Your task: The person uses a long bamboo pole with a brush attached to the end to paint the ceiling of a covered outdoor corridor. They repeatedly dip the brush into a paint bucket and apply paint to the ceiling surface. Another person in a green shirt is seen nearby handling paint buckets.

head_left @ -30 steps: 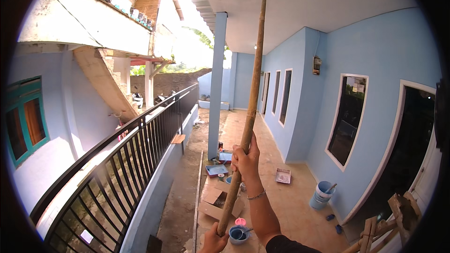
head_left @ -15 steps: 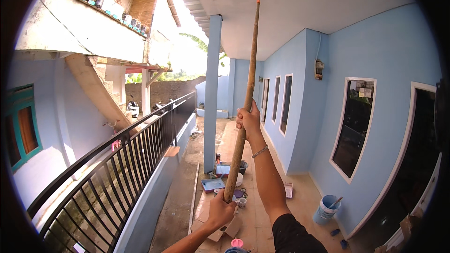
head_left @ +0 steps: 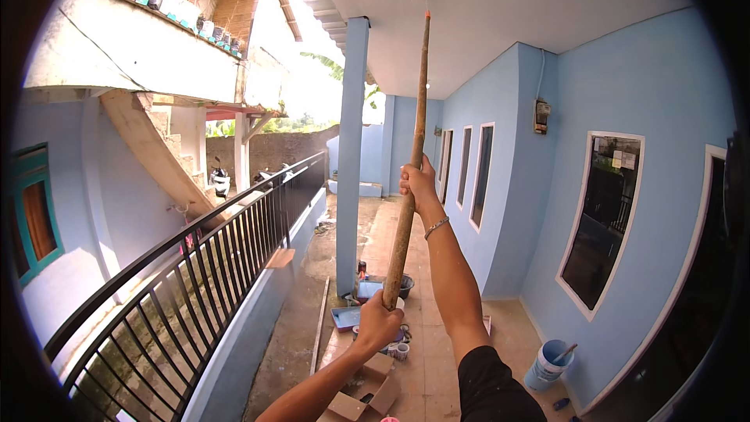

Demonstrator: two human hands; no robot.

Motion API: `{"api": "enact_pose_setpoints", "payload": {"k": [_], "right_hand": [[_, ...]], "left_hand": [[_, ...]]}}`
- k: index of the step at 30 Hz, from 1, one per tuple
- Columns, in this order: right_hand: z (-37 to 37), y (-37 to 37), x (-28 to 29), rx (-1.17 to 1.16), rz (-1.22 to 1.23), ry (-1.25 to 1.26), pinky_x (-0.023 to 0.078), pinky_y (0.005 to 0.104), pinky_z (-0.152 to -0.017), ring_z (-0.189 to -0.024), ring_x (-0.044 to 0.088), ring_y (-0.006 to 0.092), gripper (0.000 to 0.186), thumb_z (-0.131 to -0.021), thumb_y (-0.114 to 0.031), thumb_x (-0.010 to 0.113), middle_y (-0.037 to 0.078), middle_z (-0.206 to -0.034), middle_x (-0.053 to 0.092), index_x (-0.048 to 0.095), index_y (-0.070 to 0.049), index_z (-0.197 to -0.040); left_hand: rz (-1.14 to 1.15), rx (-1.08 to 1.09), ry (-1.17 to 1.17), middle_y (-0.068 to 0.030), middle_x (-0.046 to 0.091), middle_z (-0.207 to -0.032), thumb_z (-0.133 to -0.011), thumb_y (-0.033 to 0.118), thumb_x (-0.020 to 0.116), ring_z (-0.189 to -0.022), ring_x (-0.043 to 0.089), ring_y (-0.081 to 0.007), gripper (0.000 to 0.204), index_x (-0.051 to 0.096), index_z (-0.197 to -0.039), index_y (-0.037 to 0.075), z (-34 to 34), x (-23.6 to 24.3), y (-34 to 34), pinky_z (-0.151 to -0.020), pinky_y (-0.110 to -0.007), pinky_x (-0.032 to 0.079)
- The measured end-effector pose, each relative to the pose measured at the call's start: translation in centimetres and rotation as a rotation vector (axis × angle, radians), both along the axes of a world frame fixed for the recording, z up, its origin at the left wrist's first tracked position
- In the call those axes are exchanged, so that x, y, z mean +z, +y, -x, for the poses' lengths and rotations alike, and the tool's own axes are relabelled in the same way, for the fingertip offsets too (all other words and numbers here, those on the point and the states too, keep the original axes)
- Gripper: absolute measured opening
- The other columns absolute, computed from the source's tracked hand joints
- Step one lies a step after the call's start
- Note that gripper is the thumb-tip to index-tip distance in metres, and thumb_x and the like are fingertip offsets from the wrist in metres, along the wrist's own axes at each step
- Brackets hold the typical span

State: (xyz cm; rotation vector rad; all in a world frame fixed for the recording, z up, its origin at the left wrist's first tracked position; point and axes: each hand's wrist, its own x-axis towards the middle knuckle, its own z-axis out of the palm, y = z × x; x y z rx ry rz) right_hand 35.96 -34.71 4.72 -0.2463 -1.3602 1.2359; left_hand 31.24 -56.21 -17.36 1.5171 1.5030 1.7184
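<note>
We close our left hand round a pole at its near end, our right hand farther along it; a pillar stands left, an open box near, a bucket right.

Tiled floor ahead of me. On it: open cardboard box closest in, small cup just beyond, blue tray further out, second tray past that, dark bucket beside it. Off to my right, light-blue bucket, stick poking out; small dark-blue item near it.
</note>
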Motion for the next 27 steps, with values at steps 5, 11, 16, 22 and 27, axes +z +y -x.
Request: {"api": "enact_pose_setpoints", "payload": {"k": [5,11,16,22,27], "right_hand": [[0.4,-0.3,1.3,0.024,-0.001,0.01,0.037,0.027,-0.038,-0.045,0.04,0.0072,0.054,-0.086,0.003,0.051,0.001,-0.068,0.045,0.038,-0.012,-0.137],[0.0,-5.4,0.3,0.024,0.014,0.016,0.037,0.0263,-0.038,-0.045,0.04,0.0066,0.056,-0.087,0.003,0.051,0.0,-0.067,0.045,0.038,-0.013,-0.139],[0.4,-14.2,-3.6,0.042,-0.021,0.02,0.037,0.0263,-0.037,-0.043,0.04,0.0068,0.066,-0.088,0.003,0.051,-0.001,-0.065,0.044,0.031,-0.019,-0.147],[2.0,-29.9,-9.8,0.048,-0.007,0.029,0.036,0.0255,-0.036,-0.043,0.042,0.0064,0.068,-0.091,0.002,0.052,-0.001,-0.065,0.044,0.026,-0.02,-0.151],[3.7,-43.9,-13.3,0.031,-0.007,0.042,0.035,0.0266,-0.034,-0.042,0.041,0.0067,0.071,-0.092,0.003,0.052,-0.001,-0.063,0.044,0.024,-0.02,-0.153]], "left_hand": [[-0.021,0.015,0.005,-0.0246,0.067,-0.078,-0.076,0.01,0.065,-0.075,0.069,-0.0352,0.031,0.06,-0.102,-0.007,0.6,0.6,0.4,-0.072,-0.042,0.052],[-0.056,0.039,0.066,-0.0227,0.067,-0.079,-0.077,0.009,0.066,-0.076,0.069,-0.0325,0.032,0.06,-0.105,-0.005,0.3,0.0,-4.5,-0.072,-0.042,0.053],[-0.004,0.0,0.052,-0.0139,0.065,-0.082,-0.08,0.006,0.068,-0.074,0.062,-0.0183,0.032,0.06,-0.109,-0.004,1.0,-4.1,-13.0,-0.068,-0.036,0.051],[0.019,0.046,0.06,-0.0133,0.059,-0.073,-0.08,0.006,0.071,-0.067,0.058,-0.0191,0.026,0.06,-0.101,-0.004,3.2,-11.2,-26.9,-0.063,-0.036,0.048],[0.021,0.096,0.113,-0.0191,0.063,-0.072,-0.079,0.008,0.071,-0.064,0.063,-0.0288,0.025,0.062,-0.1,-0.002,5.4,-15.3,-39.9,-0.062,-0.04,0.049]]}}
